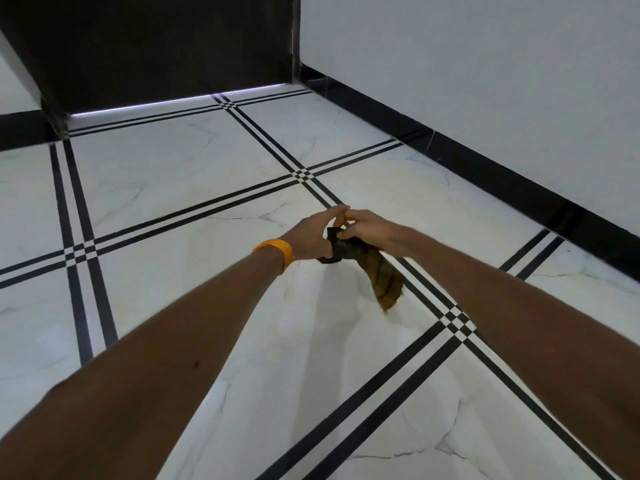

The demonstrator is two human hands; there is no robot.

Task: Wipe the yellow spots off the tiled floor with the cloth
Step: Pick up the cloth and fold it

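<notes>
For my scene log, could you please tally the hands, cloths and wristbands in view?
Hands: 2, left hand and right hand
Cloths: 1, cloth held by both
Wristbands: 1, orange wristband
Total: 4

Dark door (166, 43) at the far end, white wall (485, 64) with black skirting (485, 157) alongside.

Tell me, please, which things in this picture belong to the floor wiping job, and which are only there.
For the job:
- cloth, brown and twisted, held by both hands above the floor
- left hand
- right hand
- tiled floor; no yellow spots show on it here

Only there:
- orange wristband on the left wrist
- white wall
- black skirting
- dark door
</notes>
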